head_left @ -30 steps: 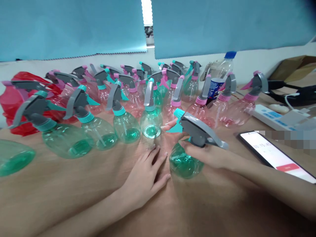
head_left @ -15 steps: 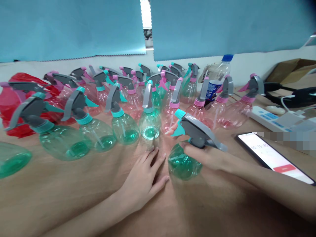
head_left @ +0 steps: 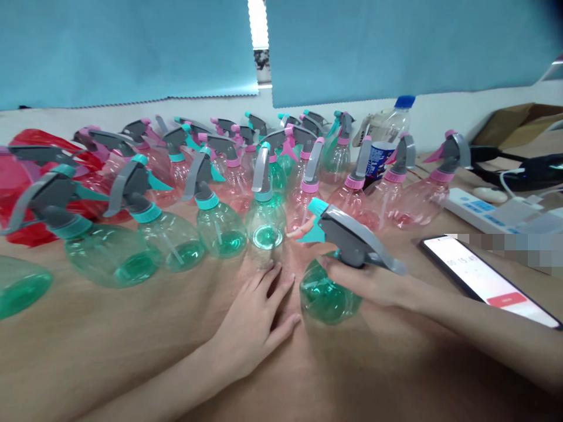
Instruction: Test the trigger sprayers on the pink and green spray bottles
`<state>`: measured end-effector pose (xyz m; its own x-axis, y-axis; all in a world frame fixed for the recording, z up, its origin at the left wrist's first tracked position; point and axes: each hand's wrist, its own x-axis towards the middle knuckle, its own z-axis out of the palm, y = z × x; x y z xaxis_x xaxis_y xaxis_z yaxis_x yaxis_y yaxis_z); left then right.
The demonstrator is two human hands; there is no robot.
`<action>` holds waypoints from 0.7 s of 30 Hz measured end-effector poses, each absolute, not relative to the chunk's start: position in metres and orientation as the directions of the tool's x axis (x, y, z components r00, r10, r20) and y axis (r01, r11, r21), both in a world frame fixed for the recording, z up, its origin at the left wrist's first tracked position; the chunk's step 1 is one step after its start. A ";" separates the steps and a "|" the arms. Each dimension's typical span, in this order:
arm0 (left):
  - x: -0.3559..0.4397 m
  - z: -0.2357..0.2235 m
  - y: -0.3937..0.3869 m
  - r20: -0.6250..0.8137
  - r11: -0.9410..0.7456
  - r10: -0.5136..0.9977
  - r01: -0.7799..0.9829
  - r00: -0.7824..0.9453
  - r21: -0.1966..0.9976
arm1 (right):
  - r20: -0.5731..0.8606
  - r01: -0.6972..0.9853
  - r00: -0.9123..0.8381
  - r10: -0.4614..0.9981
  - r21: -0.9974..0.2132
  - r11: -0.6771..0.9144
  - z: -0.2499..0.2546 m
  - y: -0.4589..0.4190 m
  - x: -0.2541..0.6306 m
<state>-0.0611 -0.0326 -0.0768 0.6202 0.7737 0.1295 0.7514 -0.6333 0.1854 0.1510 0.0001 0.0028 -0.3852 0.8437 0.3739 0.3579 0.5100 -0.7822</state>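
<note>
My right hand (head_left: 367, 281) is closed around the neck of a green spray bottle (head_left: 328, 296) with a grey trigger head and teal nozzle (head_left: 347, 234). The bottle stands on the wooden table (head_left: 132, 351), and one finger reaches forward under the nozzle. My left hand (head_left: 257, 319) lies flat on the table just left of that bottle, fingers spread, holding nothing.
Rows of green spray bottles (head_left: 222, 225) and pink spray bottles (head_left: 356, 196) fill the table behind my hands. A red plastic bag (head_left: 26, 176) lies at the far left. A lit phone (head_left: 484, 278), a power strip (head_left: 479, 214) and a water bottle (head_left: 387, 126) are at the right.
Almost nothing has moved. The held bottle and my hands have stayed nearly in place; the view has drifted a little.
</note>
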 end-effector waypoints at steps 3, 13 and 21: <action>-0.061 -0.077 -0.032 0.137 -0.635 0.773 0.753 0.620 0.174 | 0.373 0.273 -0.389 0.842 -0.827 0.492 -0.001 0.001 0.152; -0.062 -0.079 -0.032 0.158 -0.641 0.768 0.747 0.621 0.178 | 0.372 0.292 -0.389 0.843 -0.818 0.496 -0.008 0.003 0.154; -0.060 -0.077 -0.031 0.150 -0.640 0.768 0.746 0.623 0.181 | 0.359 0.221 -0.392 0.847 -0.857 0.466 -0.007 0.003 0.151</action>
<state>-0.0605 -0.0314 -0.0775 0.6225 0.7680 0.1503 0.7463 -0.6404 0.1815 0.1515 0.0030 -0.0072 -0.3921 0.8469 0.3591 0.2213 0.4658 -0.8568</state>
